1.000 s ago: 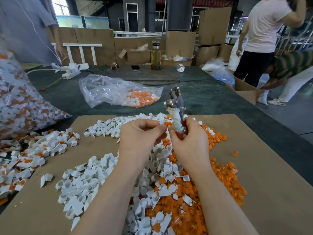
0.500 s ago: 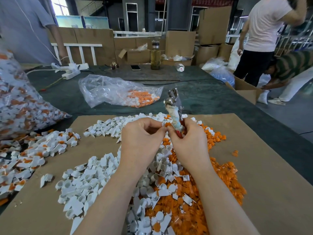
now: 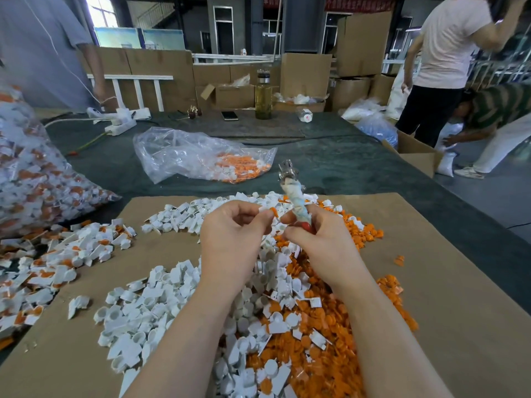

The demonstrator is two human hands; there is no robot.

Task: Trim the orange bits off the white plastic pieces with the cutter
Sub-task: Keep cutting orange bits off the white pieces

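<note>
Two hands meet over the piles on the cardboard sheet (image 3: 431,282). The left hand (image 3: 232,239) pinches a white piece (image 3: 265,211) with its orange bit (image 3: 274,211) showing. The right hand (image 3: 313,239) grips the cutter (image 3: 293,191), tip up and far. Next, the cutter probably has to snip the orange bit.

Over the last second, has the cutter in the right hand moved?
Yes, slightly. The cutter tilted left, its tip closer to the clear bag, gripped in the right hand.

Hands apart a bit now; orange bit (image 3: 274,211) shows at left hand (image 3: 233,234) fingertips, cutter (image 3: 294,193) tilted.
</note>
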